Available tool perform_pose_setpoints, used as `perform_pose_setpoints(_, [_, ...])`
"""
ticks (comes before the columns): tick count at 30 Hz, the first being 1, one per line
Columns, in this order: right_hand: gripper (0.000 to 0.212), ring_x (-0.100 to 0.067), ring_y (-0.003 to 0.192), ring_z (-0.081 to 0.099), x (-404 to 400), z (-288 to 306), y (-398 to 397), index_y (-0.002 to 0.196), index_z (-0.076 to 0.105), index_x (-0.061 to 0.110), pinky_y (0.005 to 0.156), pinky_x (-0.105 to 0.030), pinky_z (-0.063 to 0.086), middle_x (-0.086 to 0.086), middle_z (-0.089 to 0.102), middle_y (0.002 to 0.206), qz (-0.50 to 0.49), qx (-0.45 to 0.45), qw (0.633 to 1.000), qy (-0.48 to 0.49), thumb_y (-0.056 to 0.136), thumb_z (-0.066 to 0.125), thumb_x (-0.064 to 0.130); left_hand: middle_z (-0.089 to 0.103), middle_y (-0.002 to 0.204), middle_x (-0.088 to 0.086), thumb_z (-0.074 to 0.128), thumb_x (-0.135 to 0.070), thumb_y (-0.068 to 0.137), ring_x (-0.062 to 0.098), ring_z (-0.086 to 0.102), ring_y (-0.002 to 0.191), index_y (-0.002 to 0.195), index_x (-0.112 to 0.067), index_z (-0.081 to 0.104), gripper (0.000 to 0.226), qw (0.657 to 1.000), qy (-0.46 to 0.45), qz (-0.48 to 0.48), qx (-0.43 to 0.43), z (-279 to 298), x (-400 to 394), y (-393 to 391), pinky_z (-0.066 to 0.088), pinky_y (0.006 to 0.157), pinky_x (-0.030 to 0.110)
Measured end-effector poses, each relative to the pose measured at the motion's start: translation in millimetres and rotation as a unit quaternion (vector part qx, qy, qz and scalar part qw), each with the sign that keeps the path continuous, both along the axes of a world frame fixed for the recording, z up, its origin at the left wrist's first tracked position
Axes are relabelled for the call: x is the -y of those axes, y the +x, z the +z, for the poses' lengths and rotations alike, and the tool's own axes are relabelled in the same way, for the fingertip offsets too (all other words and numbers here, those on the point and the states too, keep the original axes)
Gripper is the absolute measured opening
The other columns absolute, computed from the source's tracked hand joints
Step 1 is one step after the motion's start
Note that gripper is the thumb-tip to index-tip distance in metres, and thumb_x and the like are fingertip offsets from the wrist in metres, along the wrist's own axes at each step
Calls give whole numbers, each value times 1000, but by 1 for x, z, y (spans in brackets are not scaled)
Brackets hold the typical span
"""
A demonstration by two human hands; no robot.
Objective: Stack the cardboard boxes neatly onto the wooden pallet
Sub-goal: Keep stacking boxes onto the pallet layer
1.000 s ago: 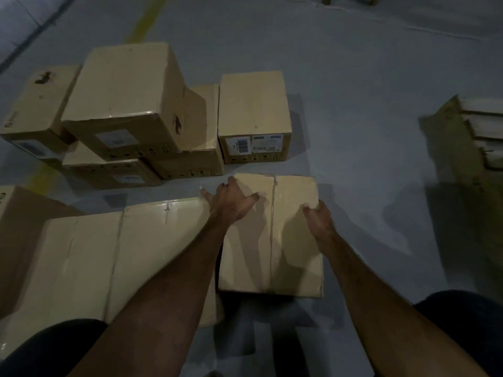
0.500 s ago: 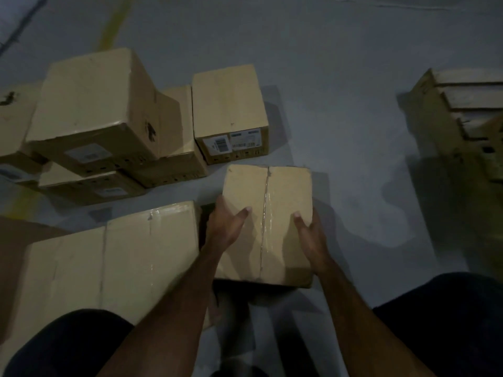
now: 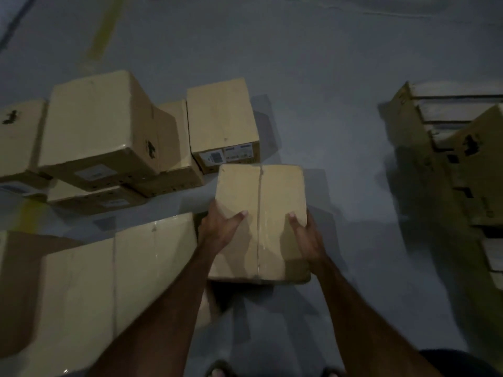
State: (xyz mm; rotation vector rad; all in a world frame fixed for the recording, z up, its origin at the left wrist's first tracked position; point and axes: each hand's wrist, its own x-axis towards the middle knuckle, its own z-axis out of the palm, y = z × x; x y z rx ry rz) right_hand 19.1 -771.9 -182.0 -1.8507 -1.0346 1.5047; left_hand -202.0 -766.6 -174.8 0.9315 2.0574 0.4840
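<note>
Box is gripped at both sides by left hand and right hand; one box is seen on pallet, several floor boxes remain unstacked.

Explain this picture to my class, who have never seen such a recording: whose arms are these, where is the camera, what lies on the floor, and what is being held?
No machine here: a person wears one camera on the head, looking down at their own arms. The left hand and right hand grip the sides of a taped cardboard box. On the grey floor lie more boxes: a loose pile at the left, a labelled box behind the held one, a long box nearby. The wooden pallet, already carrying a box, stands at the right.
</note>
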Motion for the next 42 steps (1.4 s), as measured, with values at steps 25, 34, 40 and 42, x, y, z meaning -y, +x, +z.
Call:
perform_pose_setpoints(25, [62, -32, 124, 57, 123, 623, 129, 147, 51, 28, 105, -62, 48, -6, 59, 139, 28, -25, 999, -39, 94, 58, 60, 70, 130, -11, 72, -58, 74, 18, 66, 118, 140, -38, 59, 69, 982, 99, 9, 160, 621, 151, 86, 54, 104, 49])
perform_pose_setpoints(34, [56, -31, 123, 58, 146, 652, 164, 144, 57, 14, 109, -50, 48, -6, 61, 135, -42, -49, 997, -39, 101, 61, 50, 73, 125, 5, 72, -24, 90, 34, 68, 114, 139, -24, 59, 50, 953, 67, -29, 293, 663, 142, 119, 57, 84, 43])
perform_pose_setpoints(40, [59, -30, 122, 60, 164, 656, 177, 142, 58, 22, 108, -55, 48, -5, 63, 135, -118, -77, 989, -33, 94, 68, 54, 70, 128, 8, 72, -17, 91, 32, 66, 114, 138, -21, 58, 49, 947, 39, -95, 304, 673, 124, 135, 56, 95, 47])
perform_pose_setpoints(42, [61, -30, 119, 61, 170, 656, 178, 140, 58, 23, 106, -56, 49, -5, 63, 132, -142, -72, 987, -33, 91, 69, 57, 70, 127, 9, 72, -15, 90, 32, 65, 115, 137, -22, 58, 50, 943, 27, -116, 311, 677, 119, 137, 55, 97, 49])
